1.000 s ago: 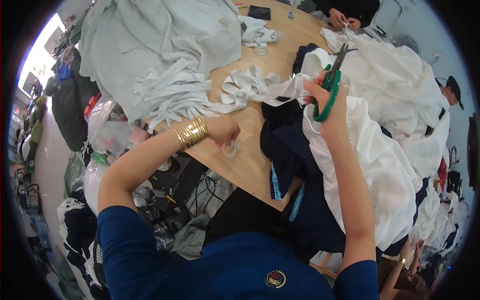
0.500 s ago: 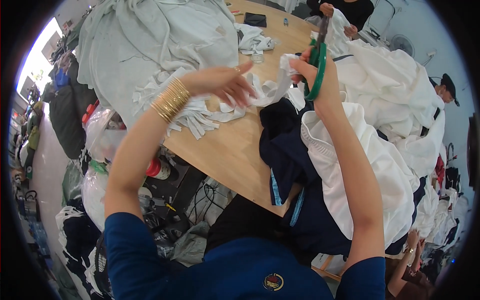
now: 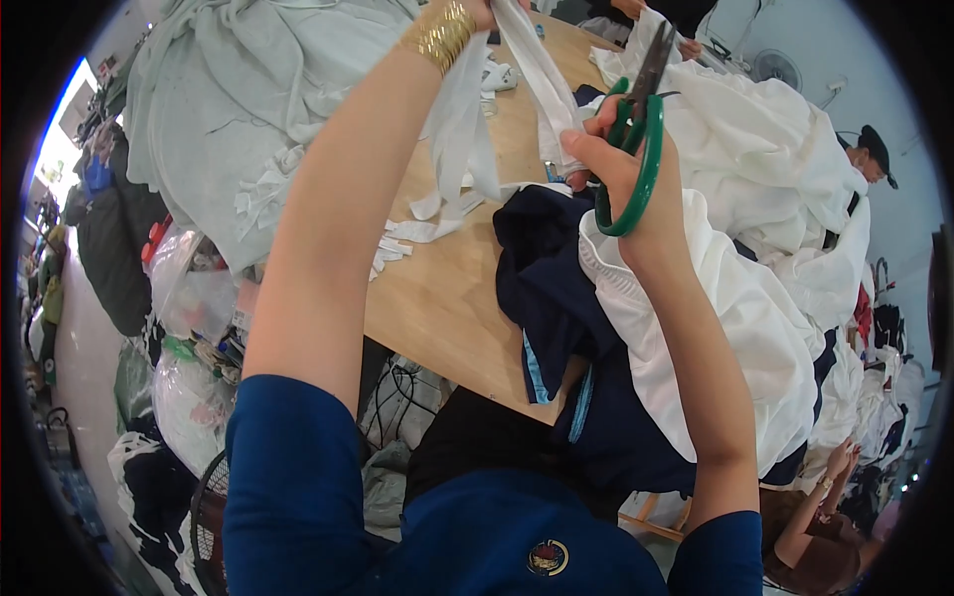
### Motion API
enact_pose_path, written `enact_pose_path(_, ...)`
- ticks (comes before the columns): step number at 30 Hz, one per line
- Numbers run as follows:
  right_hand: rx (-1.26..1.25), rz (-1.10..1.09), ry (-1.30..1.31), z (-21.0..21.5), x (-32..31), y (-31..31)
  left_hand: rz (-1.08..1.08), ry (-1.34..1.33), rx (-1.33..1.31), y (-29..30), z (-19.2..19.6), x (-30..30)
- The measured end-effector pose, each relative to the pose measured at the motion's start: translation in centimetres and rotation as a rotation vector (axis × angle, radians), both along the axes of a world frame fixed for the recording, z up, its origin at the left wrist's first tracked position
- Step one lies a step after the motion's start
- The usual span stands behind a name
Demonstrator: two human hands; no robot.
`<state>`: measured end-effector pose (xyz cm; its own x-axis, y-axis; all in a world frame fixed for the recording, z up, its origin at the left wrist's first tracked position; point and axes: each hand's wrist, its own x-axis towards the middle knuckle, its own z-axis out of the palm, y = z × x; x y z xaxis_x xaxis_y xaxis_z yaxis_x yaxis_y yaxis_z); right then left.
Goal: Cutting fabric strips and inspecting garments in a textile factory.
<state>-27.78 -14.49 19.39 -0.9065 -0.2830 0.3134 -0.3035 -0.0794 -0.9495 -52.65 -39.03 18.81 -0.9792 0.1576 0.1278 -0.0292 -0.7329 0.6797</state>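
Strip (image 3: 547,89) slants up-left from right hand (image 3: 616,167), closed on it and green scissors (image 3: 652,139), to left hand (image 3: 480,12) (cropped, grip unclear).

The scissors (image 3: 654,111) have handles (image 3: 651,171) of glossy plastic and blades (image 3: 653,64) of dark, smooth metal. The strip (image 3: 540,79) is of matt cloth, while the table (image 3: 437,318) looks like smooth wood. The bangles (image 3: 442,38) are of shiny metal, and the bag (image 3: 189,397) is of glossy plastic.
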Motion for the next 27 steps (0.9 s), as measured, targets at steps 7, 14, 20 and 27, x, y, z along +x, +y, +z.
enact_pose_path(7, -0.07, -0.093, 0.123, -0.5, 3.3, 0.2, 0.001, -0.043, -0.084, -0.8, 8.4, -3.9)
enact_pose_path(14, -0.106, 0.067, -0.251, -8.8, 10.2, -1.1, 0.101, 0.007, -0.915, -0.4, -6.9, -0.2)
enact_pose_path(20, -0.204, 0.097, -0.649, -16.2, 13.2, -1.2, -0.064, -0.016, -2.122, 2.4, -13.8, 13.5)
enact_pose_path(27, -0.12, -0.042, -0.663, -17.0, 14.7, 1.5, -0.121, -0.273, -1.547, 2.7, -13.7, 32.0)
